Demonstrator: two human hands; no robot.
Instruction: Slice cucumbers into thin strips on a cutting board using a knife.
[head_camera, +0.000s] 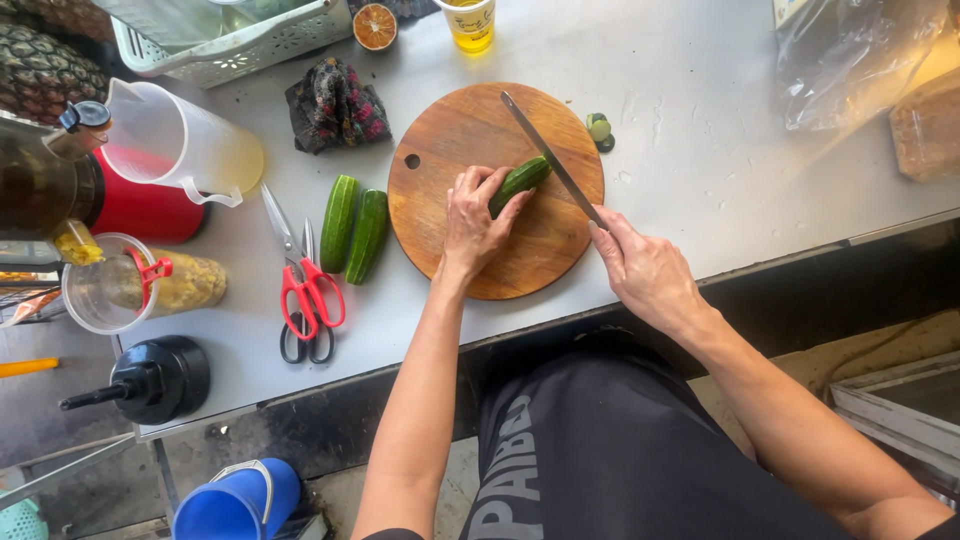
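Note:
A round wooden cutting board lies on a pale metal table. My left hand presses a small green cucumber down on the board. My right hand grips the handle of a long knife, whose blade lies across the cucumber's far end. A cut cucumber tip rests on the table just past the board's right edge.
Two whole cucumbers and red-handled scissors lie left of the board. A dark patterned cloth, clear jug, red blender base, halved orange and cup of yellow drink stand further back. Plastic bags sit right.

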